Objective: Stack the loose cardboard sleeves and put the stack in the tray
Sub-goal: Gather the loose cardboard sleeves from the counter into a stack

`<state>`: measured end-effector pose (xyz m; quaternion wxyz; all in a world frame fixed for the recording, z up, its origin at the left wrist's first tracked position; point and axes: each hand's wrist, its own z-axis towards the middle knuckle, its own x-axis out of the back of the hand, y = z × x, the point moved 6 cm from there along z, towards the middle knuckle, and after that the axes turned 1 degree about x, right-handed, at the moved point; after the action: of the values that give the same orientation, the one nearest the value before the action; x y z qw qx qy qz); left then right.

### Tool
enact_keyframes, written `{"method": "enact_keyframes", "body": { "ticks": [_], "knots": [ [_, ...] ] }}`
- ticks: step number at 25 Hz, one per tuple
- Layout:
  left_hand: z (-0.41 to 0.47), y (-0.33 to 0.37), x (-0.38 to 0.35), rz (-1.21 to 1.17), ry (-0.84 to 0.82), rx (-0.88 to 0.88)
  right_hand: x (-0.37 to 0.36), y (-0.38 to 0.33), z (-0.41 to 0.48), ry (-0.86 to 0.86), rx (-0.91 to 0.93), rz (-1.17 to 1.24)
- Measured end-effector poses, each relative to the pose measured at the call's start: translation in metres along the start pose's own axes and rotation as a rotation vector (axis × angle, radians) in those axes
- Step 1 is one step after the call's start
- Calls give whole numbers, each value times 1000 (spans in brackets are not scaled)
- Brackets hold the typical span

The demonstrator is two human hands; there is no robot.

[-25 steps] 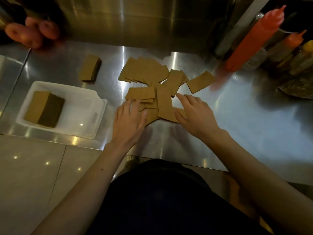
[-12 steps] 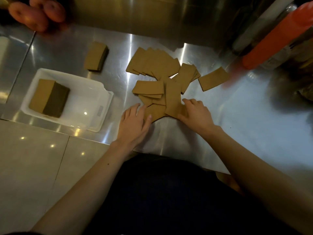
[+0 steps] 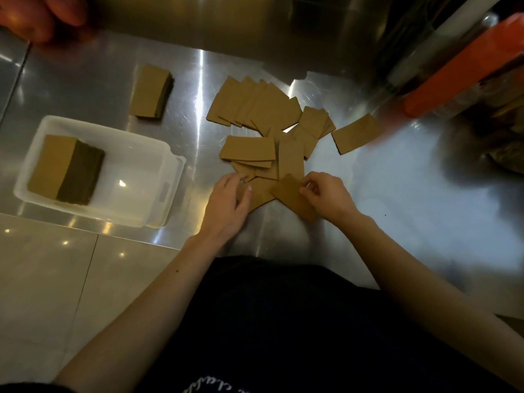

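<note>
Several loose brown cardboard sleeves (image 3: 256,104) lie scattered in an overlapping pile on the steel counter. My right hand (image 3: 329,195) pinches one sleeve (image 3: 295,198) at the pile's near edge and lifts its corner. My left hand (image 3: 226,201) rests with spread fingers on the near sleeves beside it. A white plastic tray (image 3: 167,177) stands at the left with a tall stack of sleeves (image 3: 66,168) inside. A smaller stack (image 3: 151,95) sits on the counter behind the tray.
An orange squeeze bottle (image 3: 465,66) and dark containers stand at the back right. Another person's fingers (image 3: 42,15) show at the top left corner. The counter's front edge (image 3: 113,236) meets a tiled floor at the lower left.
My right hand has curled from lying flat on the pile to pinching one sleeve and pulling it toward me. My left hand stays on the near sleeves.
</note>
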<state>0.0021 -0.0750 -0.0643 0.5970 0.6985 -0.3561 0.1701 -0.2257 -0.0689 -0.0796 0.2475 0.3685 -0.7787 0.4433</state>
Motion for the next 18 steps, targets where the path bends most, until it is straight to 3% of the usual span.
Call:
{"method": "enact_keyframes", "body": {
  "ticks": [4,8,10,13,18],
  "knots": [
    [4,11,3,-330,-16,169,15,-14,-13,12,-63,292],
    [2,20,-11,-907,-199,574,26,-41,-29,42,-89,662],
    [1,19,-12,-1093,-252,664,26,-55,-35,35,-91,756],
    [1,16,-11,-1256,-331,681,19,-74,-41,24,-22,687],
    [-5,10,-10,-1309,-535,652,9,-97,-40,68,75,372]
  ]
}}
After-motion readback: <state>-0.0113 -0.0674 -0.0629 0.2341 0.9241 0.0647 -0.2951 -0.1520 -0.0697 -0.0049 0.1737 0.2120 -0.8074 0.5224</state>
